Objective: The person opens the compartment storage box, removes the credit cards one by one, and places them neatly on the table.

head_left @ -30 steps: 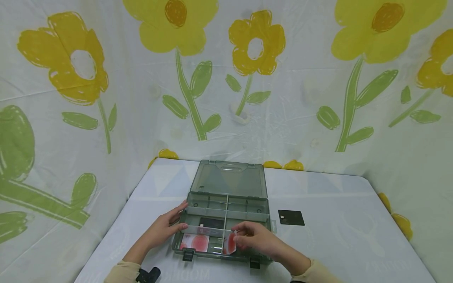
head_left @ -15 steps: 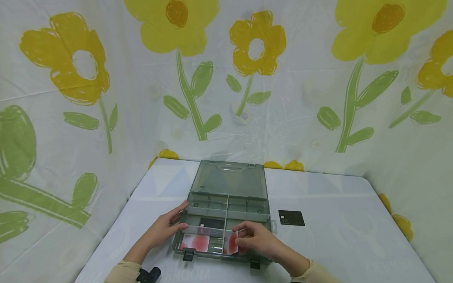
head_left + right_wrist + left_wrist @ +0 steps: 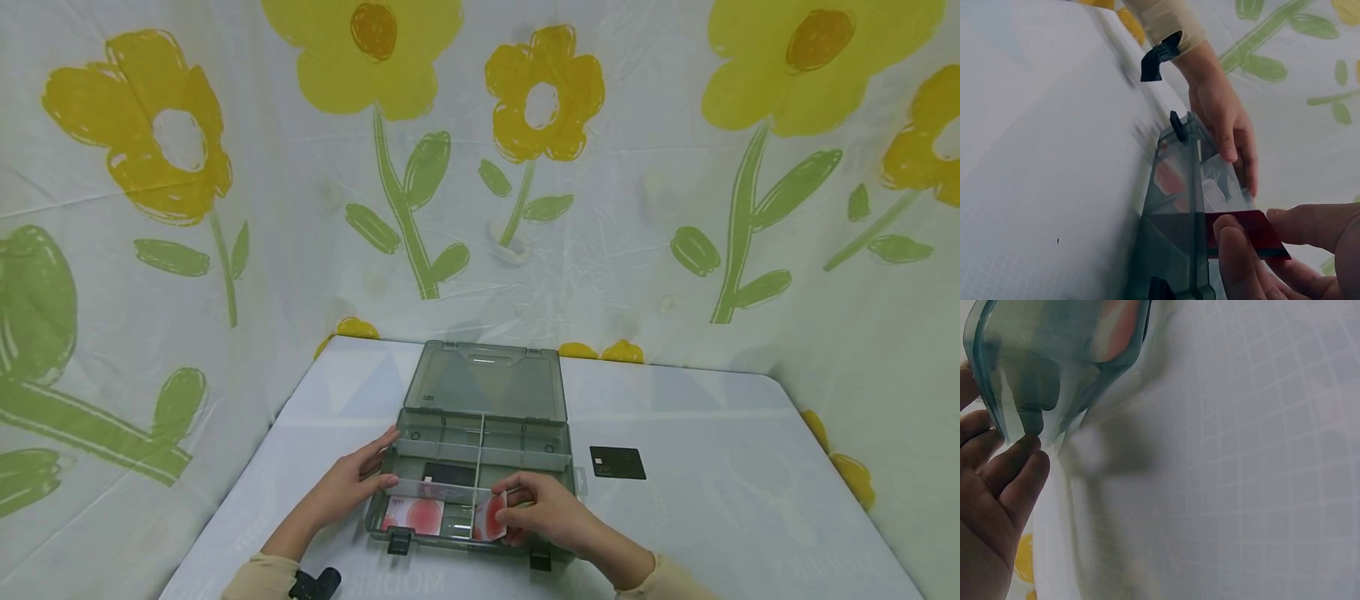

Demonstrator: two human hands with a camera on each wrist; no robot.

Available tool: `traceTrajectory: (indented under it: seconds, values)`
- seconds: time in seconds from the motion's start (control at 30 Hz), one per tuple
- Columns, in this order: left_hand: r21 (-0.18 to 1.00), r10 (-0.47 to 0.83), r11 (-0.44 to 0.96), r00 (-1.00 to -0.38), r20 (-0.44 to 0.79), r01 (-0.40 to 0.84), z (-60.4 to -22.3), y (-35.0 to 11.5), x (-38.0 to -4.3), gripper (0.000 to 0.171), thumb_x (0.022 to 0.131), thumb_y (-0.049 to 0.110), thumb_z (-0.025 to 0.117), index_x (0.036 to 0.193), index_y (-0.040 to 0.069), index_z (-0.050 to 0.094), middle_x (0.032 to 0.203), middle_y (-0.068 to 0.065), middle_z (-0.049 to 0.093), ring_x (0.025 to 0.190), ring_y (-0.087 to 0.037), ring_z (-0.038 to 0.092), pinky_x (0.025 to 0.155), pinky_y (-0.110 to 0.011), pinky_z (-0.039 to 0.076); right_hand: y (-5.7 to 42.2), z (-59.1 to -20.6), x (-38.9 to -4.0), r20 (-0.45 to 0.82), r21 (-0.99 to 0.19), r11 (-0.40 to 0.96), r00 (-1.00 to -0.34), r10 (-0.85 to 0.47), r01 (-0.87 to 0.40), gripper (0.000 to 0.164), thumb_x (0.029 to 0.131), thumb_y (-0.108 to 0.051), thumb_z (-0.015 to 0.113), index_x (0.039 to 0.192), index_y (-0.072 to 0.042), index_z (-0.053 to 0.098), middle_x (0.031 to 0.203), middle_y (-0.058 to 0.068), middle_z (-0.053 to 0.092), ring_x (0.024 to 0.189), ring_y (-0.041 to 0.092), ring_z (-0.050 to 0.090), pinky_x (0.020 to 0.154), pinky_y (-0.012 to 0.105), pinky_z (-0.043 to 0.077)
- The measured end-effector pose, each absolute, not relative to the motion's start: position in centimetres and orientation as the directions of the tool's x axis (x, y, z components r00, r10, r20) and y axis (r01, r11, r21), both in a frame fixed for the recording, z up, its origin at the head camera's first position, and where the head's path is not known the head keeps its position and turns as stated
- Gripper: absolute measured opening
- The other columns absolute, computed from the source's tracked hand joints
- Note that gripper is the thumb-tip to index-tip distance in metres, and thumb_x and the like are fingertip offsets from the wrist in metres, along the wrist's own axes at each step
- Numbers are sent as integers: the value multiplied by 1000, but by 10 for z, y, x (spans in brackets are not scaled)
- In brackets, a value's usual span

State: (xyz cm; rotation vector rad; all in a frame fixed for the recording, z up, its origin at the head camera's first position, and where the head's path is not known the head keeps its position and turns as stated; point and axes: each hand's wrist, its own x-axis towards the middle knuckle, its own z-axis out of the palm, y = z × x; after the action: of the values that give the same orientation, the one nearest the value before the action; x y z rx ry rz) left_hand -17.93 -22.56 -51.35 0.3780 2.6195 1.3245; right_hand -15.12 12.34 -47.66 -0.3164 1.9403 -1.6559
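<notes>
Table (image 3: 720,467) carries the lot. Storage box (image 3: 517,433) sits on it, clear grey-green, lid (image 3: 483,383) swung back. Left hand (image 3: 345,487) grips the box's left wall, thumb over the rim. Right hand (image 3: 551,510) pinches the held card (image 3: 489,518), red-and-white, partly inside the front right compartment, near the centre divider; can't tell if it touches the floor. Other cards: black card (image 3: 617,462) on the table right of the box, dark card (image 3: 450,473) middle left, pink card (image 3: 416,514) front left. My take: keep the wall braced, tip the card flat, clear the divider, then ease the pinch.
</notes>
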Motion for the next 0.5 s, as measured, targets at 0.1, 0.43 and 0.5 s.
traceTrajectory:
  seconds: [0.1,0.43,0.5]
  values:
    - [809,305,570,-951,-49,141,-514,-225,-180,77,95,32,72,159,10,35,166,-13,26,139,-44,45,112,-49,44,123,-476,-151,-265,-961,207,-816,-514,181,38,94,-5,71,128,8,61,102,13,70,79,23,72,67,39,66]
    - [814,303,564,-952,-52,135,-515,-226,-181,77,95,31,73,159,11,36,166,-14,25,139,-45,45,112,-48,45,124,-476,-151,-269,-960,209,-817,-509,186,37,93,-1,71,127,9,61,105,15,70,83,24,72,68,39,66]
    - [814,301,565,-952,-53,133,-515,-226,-180,77,95,31,73,159,11,36,166,-14,25,139,-45,45,111,-48,45,125,-476,-150,-271,-960,208,-817,-508,189,37,93,-1,71,127,9,61,105,15,70,84,24,72,68,38,66]
